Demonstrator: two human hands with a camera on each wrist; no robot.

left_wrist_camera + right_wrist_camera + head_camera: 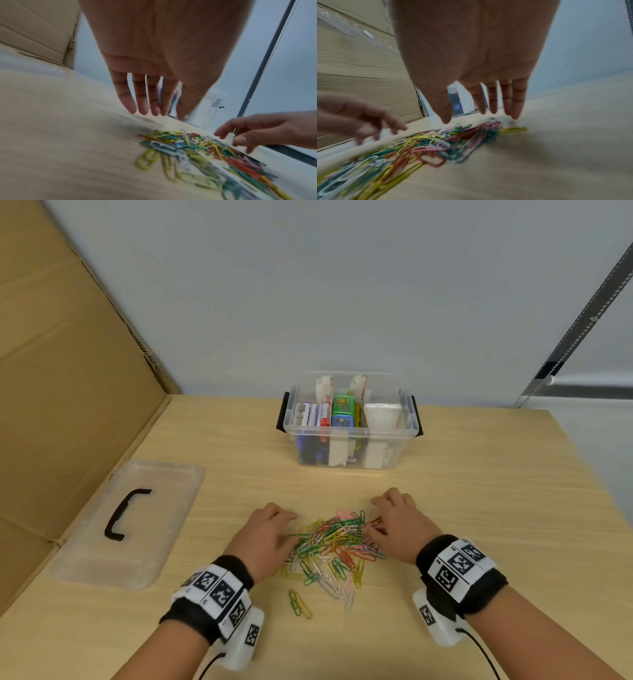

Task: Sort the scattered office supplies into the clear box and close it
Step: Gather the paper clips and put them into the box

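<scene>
Paper clips lie in a loose pile on the pale wooden table, near the front, between the two hands. They are thin bent wire loops in many colors: yellow, green, red, orange, pink, white and blue. A few lie a little apart from the pile at its near side.

The clear box stands farther back on the table, well apart from the pile. It is see-through plastic with black clips on both short sides, and it has no lid on. White card walls split it into parts. Marker pens stand in the left part, small green and blue things are in the middle, and something white fills the right part.

The lid lies flat on the table to the left. It is cloudy clear plastic with round corners and a black handle. Brown cardboard stands along the left side.

The left hand is at the left edge of the pile, fingers straight and a bit spread, tips down close to the table, holding nothing. The right hand is at the right edge, fingers also long and loose, holding nothing. The wrist pictures are blurry, so I cannot tell if the fingertips touch the clips.
</scene>
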